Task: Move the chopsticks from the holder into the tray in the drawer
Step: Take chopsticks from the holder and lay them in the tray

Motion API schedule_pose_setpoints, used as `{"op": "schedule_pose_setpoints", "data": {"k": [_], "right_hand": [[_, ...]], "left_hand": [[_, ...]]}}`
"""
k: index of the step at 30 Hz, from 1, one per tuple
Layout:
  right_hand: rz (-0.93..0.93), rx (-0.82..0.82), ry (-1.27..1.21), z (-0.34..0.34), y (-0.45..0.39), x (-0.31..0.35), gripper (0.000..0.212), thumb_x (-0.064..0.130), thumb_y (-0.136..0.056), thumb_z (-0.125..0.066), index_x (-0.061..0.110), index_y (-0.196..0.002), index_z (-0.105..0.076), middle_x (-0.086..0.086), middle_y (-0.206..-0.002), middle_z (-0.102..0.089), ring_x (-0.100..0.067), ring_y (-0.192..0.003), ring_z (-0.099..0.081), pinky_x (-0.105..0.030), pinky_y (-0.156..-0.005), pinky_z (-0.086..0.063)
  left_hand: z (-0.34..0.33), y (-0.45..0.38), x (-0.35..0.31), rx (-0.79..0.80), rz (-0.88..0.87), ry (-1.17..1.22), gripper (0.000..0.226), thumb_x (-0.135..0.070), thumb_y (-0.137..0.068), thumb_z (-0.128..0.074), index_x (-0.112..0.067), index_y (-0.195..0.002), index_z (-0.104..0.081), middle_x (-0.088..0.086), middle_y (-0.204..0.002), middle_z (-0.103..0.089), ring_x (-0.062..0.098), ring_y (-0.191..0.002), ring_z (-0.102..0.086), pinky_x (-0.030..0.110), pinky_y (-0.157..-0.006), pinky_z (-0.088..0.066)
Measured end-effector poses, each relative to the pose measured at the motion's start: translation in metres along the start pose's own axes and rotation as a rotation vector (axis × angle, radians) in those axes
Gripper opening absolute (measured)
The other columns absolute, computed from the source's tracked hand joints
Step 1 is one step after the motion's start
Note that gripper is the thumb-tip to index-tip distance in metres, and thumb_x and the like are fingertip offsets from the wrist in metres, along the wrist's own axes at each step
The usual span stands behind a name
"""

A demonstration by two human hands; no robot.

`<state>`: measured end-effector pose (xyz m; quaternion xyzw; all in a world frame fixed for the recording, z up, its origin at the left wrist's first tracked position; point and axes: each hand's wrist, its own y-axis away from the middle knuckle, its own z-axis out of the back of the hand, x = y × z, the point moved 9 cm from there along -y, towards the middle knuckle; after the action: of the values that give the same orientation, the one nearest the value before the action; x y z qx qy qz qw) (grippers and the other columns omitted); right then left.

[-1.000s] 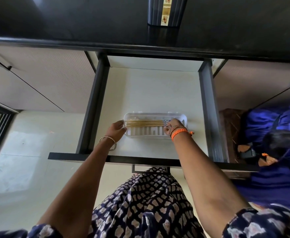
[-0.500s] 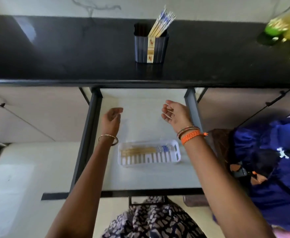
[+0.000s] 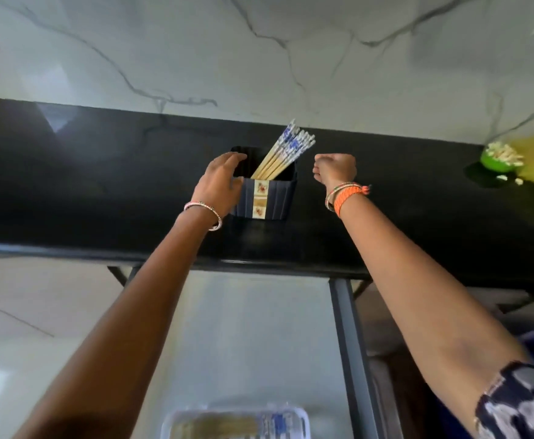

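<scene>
A dark ribbed holder (image 3: 275, 196) stands on the black counter (image 3: 101, 185). Several wooden chopsticks (image 3: 286, 152) with blue-and-white tops lean out of it to the right. My left hand (image 3: 219, 185) is wrapped around the holder's left side. My right hand (image 3: 335, 169) hovers just right of the holder, fingers curled, with nothing in it. A clear plastic tray (image 3: 300, 419) lies in the open drawer (image 3: 253, 337) at the bottom edge, with chopsticks lying in it.
A green bowl (image 3: 498, 160) with something pale in it sits at the counter's far right, beside a yellow blur. A marble wall rises behind the counter. The drawer's dark right rail (image 3: 351, 343) runs below my right arm.
Both hands have risen from the tray in the drawer to the counter. The left hand now grips the holder and the right hand has closed in beside the chopsticks. The view tilted up.
</scene>
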<state>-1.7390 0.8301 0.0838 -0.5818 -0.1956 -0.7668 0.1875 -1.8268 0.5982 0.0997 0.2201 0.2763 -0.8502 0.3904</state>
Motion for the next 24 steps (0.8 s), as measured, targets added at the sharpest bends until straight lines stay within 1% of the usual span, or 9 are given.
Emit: {"op": "schedule_pose_setpoints", "data": {"k": [2, 5, 7, 11, 13, 15, 19, 21, 24], "right_hand": [[0.019, 0.029, 0.003, -0.018, -0.022, 0.001, 0.031, 0.019, -0.088, -0.064, -0.011, -0.095, -0.069, -0.009, -0.069, -0.065, -0.020, -0.066, -0.063, -0.037, -0.076, -0.059], [0.039, 0.074, -0.027, -0.042, -0.045, -0.001, 0.036, 0.022, -0.088, -0.066, -0.012, -0.099, -0.068, -0.016, -0.082, -0.067, -0.019, -0.066, -0.060, -0.033, -0.065, -0.057], [0.076, 0.040, -0.021, -0.047, -0.050, -0.002, 0.033, 0.020, -0.087, -0.067, -0.012, -0.092, -0.068, -0.015, -0.078, -0.065, -0.017, -0.066, -0.057, -0.027, -0.056, -0.050], [0.040, -0.008, -0.080, -0.048, -0.056, -0.011, 0.032, 0.017, -0.084, -0.070, -0.014, -0.078, -0.066, -0.014, -0.071, -0.062, -0.021, -0.063, -0.056, -0.035, -0.062, -0.055], [0.021, -0.022, -0.093, -0.047, -0.056, -0.011, 0.033, 0.017, -0.084, -0.071, -0.004, -0.060, -0.060, -0.012, -0.065, -0.061, -0.019, -0.056, -0.057, -0.033, -0.057, -0.056], [0.012, -0.037, -0.104, -0.045, -0.055, -0.008, 0.036, 0.017, -0.083, -0.072, 0.005, -0.055, -0.054, -0.012, -0.065, -0.063, -0.018, -0.057, -0.061, -0.031, -0.058, -0.059], [-0.040, -0.012, -0.175, -0.043, -0.050, -0.006, 0.026, 0.015, -0.085, -0.070, 0.006, -0.063, -0.059, -0.008, -0.072, -0.067, -0.019, -0.068, -0.069, -0.028, -0.060, -0.060], [-0.073, -0.006, -0.225, -0.041, -0.048, -0.006, 0.022, 0.015, -0.086, -0.069, -0.003, -0.074, -0.064, -0.012, -0.079, -0.069, -0.020, -0.072, -0.069, -0.031, -0.064, -0.061], [-0.091, -0.051, -0.253, -0.031, -0.042, -0.004, 0.028, 0.017, -0.086, -0.069, -0.011, -0.089, -0.066, -0.021, -0.086, -0.070, -0.022, -0.075, -0.066, -0.043, -0.080, -0.060]], "left_hand": [[-0.013, -0.015, 0.007, -0.007, -0.026, -0.029, 0.041, -0.015, -0.091, -0.048, -0.018, -0.131, -0.046, 0.007, -0.139, -0.047, 0.024, -0.127, -0.045, 0.035, -0.102, -0.042], [-0.019, -0.024, 0.014, -0.097, -0.035, -0.016, 0.029, -0.022, -0.093, -0.046, -0.022, -0.120, -0.058, 0.007, -0.106, -0.069, 0.024, -0.090, -0.065, 0.028, -0.069, -0.046], [-0.019, -0.023, 0.017, -0.155, -0.064, -0.083, 0.027, -0.025, -0.093, -0.047, -0.024, -0.116, -0.062, 0.006, -0.093, -0.073, 0.024, -0.081, -0.067, 0.028, -0.063, -0.047], [-0.020, -0.021, 0.021, -0.198, -0.071, -0.129, 0.026, -0.029, -0.093, -0.048, -0.026, -0.114, -0.064, 0.003, -0.102, -0.073, 0.022, -0.088, -0.069, 0.037, -0.070, -0.056], [-0.020, -0.021, 0.020, -0.215, -0.063, -0.156, 0.026, -0.030, -0.093, -0.047, -0.026, -0.113, -0.064, 0.004, -0.099, -0.073, 0.023, -0.084, -0.068, 0.037, -0.067, -0.056], [-0.020, -0.020, 0.019, -0.230, -0.054, -0.164, 0.026, -0.030, -0.093, -0.047, -0.027, -0.113, -0.064, 0.004, -0.097, -0.073, 0.024, -0.081, -0.068, 0.034, -0.064, -0.054], [-0.019, -0.020, 0.017, -0.235, -0.045, -0.140, 0.026, -0.028, -0.093, -0.047, -0.024, -0.112, -0.065, 0.005, -0.093, -0.074, 0.024, -0.078, -0.068, 0.030, -0.060, -0.049], [-0.019, -0.020, 0.017, -0.224, -0.047, -0.104, 0.026, -0.027, -0.093, -0.047, -0.023, -0.111, -0.065, 0.005, -0.094, -0.074, 0.023, -0.080, -0.068, 0.030, -0.062, -0.050], [-0.022, -0.016, 0.018, -0.170, -0.046, -0.026, 0.027, -0.028, -0.093, -0.047, -0.019, -0.114, -0.064, 0.006, -0.112, -0.069, 0.023, -0.104, -0.064, 0.033, -0.078, -0.051]]}}
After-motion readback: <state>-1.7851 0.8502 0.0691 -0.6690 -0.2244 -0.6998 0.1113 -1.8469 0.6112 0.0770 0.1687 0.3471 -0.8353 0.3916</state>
